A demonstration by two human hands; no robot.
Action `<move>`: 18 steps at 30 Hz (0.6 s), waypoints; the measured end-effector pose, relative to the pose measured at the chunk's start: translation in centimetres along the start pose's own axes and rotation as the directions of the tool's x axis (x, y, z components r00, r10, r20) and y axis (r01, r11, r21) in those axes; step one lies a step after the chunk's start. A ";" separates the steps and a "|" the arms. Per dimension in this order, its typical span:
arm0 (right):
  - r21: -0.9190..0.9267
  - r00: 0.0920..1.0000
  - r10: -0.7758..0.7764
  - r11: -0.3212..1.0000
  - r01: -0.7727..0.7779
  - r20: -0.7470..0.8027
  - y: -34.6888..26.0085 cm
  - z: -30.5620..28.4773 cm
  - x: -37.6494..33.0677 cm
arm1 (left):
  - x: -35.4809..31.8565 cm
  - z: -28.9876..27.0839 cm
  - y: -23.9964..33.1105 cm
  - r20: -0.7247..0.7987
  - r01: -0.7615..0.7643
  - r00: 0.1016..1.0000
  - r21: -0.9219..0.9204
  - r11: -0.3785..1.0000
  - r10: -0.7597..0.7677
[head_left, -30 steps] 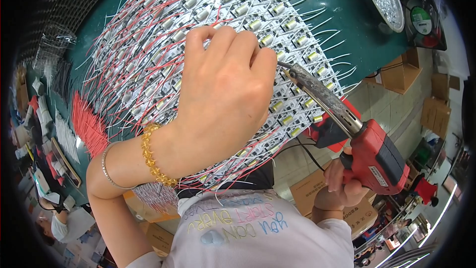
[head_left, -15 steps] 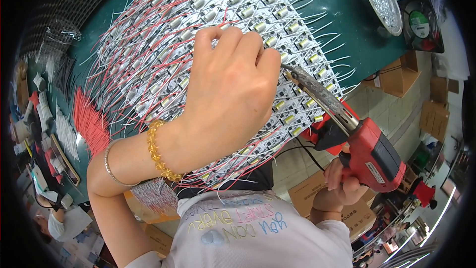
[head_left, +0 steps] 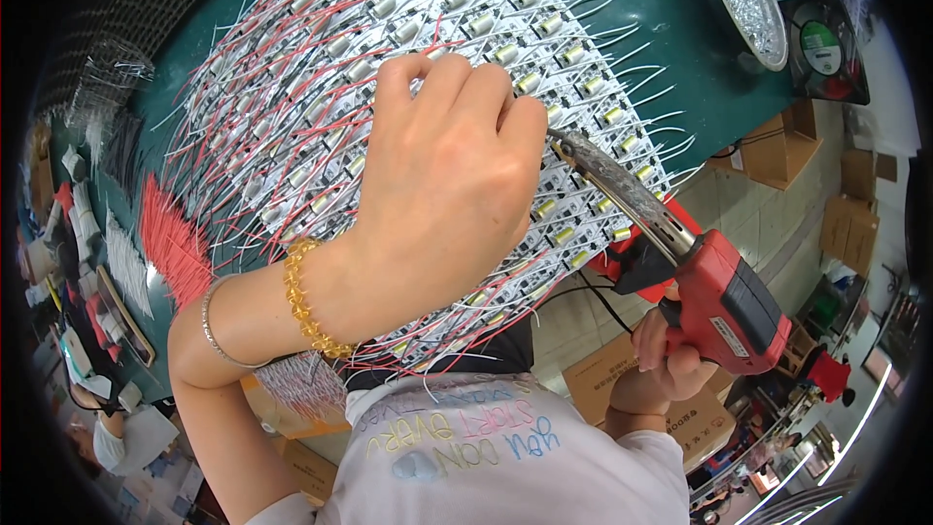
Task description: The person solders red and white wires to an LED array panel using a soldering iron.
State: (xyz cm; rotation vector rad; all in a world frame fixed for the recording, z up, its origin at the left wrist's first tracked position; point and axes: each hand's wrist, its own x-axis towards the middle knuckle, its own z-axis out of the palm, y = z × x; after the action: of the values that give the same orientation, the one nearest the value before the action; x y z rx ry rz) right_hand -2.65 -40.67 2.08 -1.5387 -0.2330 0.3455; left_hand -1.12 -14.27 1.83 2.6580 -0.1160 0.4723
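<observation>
The right hand (head_left: 666,369) is closed around the grip of a red soldering gun (head_left: 724,297) at the lower right, off the edge of the green bench (head_left: 700,87). The gun's long axis runs diagonally, its dark metal barrel (head_left: 622,190) pointing up and left toward the panel of small circuit boards (head_left: 408,29) with red and white wires. The left hand (head_left: 447,185) rests curled on that panel, fingers bent down; what they pinch cannot be made out. A round metal dish (head_left: 746,0) sits at the upper right.

Green bench mat (head_left: 680,29) carried a panel of white LED boards (head_left: 321,87) centre frame, a metal bowl (head_left: 746,0) upper right, red wire bundle (head_left: 175,233) left.
</observation>
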 end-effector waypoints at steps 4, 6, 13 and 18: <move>-0.019 1.000 0.021 1.000 -0.021 0.012 0.1 -0.2 -0.2 | -0.1 0.0 0.0 -0.014 0.000 1.000 -0.004 1.000 -0.001; -0.023 1.000 0.007 1.000 -0.007 0.006 0.0 -0.1 -0.1 | -0.1 0.1 -0.1 -0.008 0.002 1.000 -0.004 1.000 -0.002; 0.006 0.999 -0.041 0.999 0.041 -0.001 -0.2 -0.6 0.0 | 0.2 0.1 0.0 0.014 0.005 1.000 -0.001 1.000 -0.005; -0.011 0.984 -0.171 0.985 0.171 0.052 0.5 -3.1 0.2 | 0.4 0.1 0.0 -0.010 -0.006 1.000 -0.021 1.000 0.006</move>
State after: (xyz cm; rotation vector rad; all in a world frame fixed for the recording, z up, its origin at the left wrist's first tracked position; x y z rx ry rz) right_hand -1.43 -43.49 1.45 -1.5147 -0.4058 0.2471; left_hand -0.74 -14.33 1.87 2.6356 -0.1254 0.4835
